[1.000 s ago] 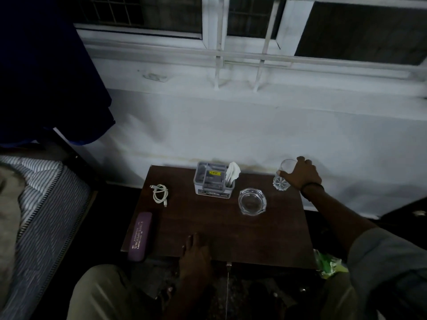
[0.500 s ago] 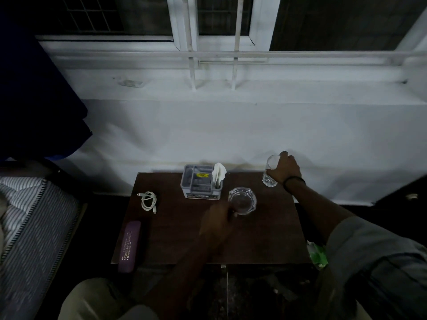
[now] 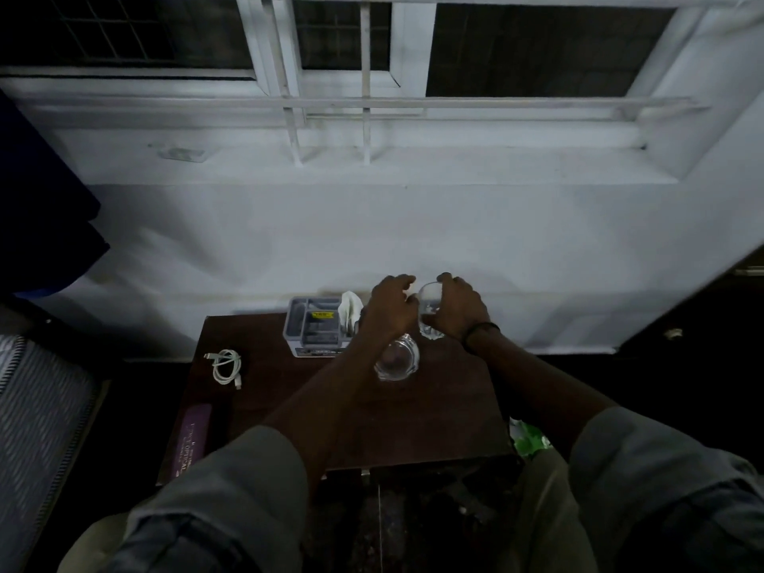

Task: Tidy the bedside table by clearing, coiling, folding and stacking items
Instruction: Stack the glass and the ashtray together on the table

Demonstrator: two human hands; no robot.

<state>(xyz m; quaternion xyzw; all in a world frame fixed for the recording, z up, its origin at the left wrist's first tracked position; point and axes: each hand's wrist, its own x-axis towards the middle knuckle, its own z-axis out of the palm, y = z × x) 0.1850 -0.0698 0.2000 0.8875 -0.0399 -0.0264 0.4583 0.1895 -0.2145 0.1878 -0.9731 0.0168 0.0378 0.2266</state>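
Observation:
A clear drinking glass (image 3: pixel 428 308) stands at the back of the dark wooden bedside table (image 3: pixel 285 390), between my two hands. My right hand (image 3: pixel 459 308) is wrapped around its right side. My left hand (image 3: pixel 390 306) curls against its left side, fingers at the rim. Just in front of them lies a round glass ashtray (image 3: pixel 397 361), partly covered by my left wrist. A grey organiser tray (image 3: pixel 314 330) with a white tissue (image 3: pixel 350 310) stands to the left. A coiled white cable (image 3: pixel 226 366) and a purple spectacle case (image 3: pixel 191 438) lie on the table's left side.
A white wall and window ledge (image 3: pixel 372 167) rise right behind the table. A striped mattress (image 3: pixel 37 407) lies at the left. Something green and white (image 3: pixel 529 438) sits on the floor off the table's right front corner.
My left hand rose from the table's front edge, passed over the ashtray and reached the glass. The glass with my right hand has shifted left, closer to the organiser.

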